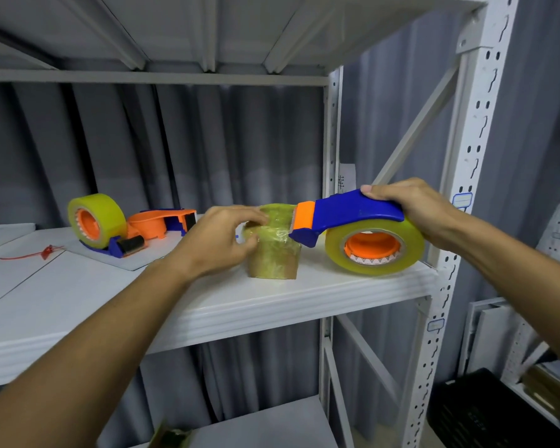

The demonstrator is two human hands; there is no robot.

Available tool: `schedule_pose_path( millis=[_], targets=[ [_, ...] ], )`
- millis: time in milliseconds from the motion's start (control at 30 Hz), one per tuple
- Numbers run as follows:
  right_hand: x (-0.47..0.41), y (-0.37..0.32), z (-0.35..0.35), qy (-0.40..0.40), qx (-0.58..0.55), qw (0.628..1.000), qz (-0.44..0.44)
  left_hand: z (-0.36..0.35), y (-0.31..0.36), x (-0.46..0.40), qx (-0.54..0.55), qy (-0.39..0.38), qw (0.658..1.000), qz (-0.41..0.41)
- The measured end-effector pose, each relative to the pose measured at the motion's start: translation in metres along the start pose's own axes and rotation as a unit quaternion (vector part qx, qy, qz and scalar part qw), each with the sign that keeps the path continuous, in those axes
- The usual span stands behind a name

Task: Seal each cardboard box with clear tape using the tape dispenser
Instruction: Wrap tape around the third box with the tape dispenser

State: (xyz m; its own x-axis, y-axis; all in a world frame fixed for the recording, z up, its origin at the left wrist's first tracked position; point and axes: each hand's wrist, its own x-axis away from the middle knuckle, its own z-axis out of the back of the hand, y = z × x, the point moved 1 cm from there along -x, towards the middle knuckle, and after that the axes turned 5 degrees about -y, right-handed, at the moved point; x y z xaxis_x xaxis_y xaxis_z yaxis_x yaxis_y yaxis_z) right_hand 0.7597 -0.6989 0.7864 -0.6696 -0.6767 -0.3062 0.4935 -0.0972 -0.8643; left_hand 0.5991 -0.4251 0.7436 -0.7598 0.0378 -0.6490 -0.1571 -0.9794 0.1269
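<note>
A small cardboard box (pixel 274 258), wrapped in glossy clear tape, stands on the white shelf (pixel 272 302). My left hand (pixel 220 240) holds the box's left side, fingers curled over its top edge. My right hand (pixel 411 205) grips the blue handle of a tape dispenser (pixel 353 216) loaded with a yellowish roll of clear tape (pixel 374 250). The dispenser's orange cutter end touches the box's upper right edge.
A second blue dispenser with a tape roll (pixel 97 224) and an orange dispenser (pixel 162 223) lie at the shelf's back left, on a grey sheet. A red plastic tie (pixel 42 253) lies further left. A white upright post (pixel 466 189) stands right of my right hand.
</note>
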Motion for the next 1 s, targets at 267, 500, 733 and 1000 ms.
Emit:
schedule_pose_path(
  millis=[267, 500, 733, 1000],
  targets=[
    [0.003, -0.001, -0.001, 0.000, 0.024, 1.000, 0.006, -0.022, 0.017, -0.008, 0.064, 0.015, 0.997, -0.045],
    [0.008, -0.005, 0.005, -0.038, 0.029, 0.999, 0.010, -0.031, 0.005, -0.010, 0.071, 0.027, 0.997, -0.016],
    [0.017, -0.008, 0.021, -0.042, 0.053, 0.998, -0.007, -0.030, 0.005, -0.010, 0.076, 0.030, 0.997, -0.012],
    [0.027, -0.024, 0.030, -0.040, 0.131, 0.990, -0.021, -0.029, 0.007, -0.011, 0.084, 0.029, 0.996, -0.003]
  ],
)
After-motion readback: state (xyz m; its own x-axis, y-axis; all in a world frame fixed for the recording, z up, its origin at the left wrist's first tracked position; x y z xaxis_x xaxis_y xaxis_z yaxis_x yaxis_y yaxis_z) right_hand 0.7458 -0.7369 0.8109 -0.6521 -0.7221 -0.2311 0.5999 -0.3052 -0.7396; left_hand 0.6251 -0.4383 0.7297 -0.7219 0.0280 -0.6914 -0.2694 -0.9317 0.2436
